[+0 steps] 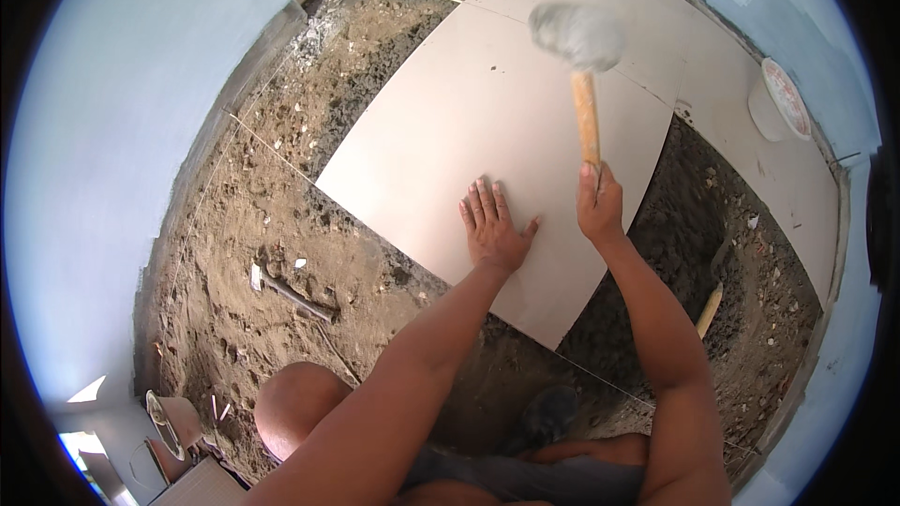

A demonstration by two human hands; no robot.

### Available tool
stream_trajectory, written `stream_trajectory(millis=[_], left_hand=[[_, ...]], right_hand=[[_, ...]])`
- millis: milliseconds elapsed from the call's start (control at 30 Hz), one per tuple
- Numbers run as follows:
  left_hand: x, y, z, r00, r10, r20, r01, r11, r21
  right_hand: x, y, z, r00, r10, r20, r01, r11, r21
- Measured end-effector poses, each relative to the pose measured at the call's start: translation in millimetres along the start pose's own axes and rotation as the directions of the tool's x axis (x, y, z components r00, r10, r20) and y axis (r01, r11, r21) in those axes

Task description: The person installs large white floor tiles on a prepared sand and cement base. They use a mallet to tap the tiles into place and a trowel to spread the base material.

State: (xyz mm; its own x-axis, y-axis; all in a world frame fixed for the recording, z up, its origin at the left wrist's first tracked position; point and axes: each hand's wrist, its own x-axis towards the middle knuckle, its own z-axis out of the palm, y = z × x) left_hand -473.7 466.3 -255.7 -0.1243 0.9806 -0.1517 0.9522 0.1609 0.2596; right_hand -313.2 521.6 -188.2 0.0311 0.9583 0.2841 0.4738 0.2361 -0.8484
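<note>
rough sandy floor (216,337) under a large pale tile (441,122) and dark-handled tool (298,298)

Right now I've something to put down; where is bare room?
Large tile: between the left hand and the tile's upper-left edge. Pale tiles: left of the white bucket. Crowded: around the right hand, which grips the mallet.
</note>
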Motion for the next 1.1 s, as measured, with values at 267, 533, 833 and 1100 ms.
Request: stream_trajectory(millis=[267,533,833,1100], left_hand=[[-0.2,-11.9,-13.3,0.998,-0.030,0.056,0.030,0.999,-0.010],[-1.1,-10.5,-15.1,0.999,0.040,0.006,-0.039,0.989,-0.140],[0.6,-10.6,-6.6,0.999,0.036,-0.025,-0.039,0.991,-0.132],[-3.2,-20.0,-12.4,1.000,0.017,-0.026,-0.020,0.992,-0.124]], right_hand=[[41.6,-87.3,8.5,0.918,0.287,0.274,-0.308,0.951,0.035],[1.8,-5.5,73.4,0.954,-0.151,0.257,0.180,0.979,-0.095],[2.9,-31.3,72.7,0.980,-0.021,0.199,0.012,0.999,0.046],[26.7,-119.2,86.6,0.887,0.104,0.450,-0.125,0.992,0.018]])
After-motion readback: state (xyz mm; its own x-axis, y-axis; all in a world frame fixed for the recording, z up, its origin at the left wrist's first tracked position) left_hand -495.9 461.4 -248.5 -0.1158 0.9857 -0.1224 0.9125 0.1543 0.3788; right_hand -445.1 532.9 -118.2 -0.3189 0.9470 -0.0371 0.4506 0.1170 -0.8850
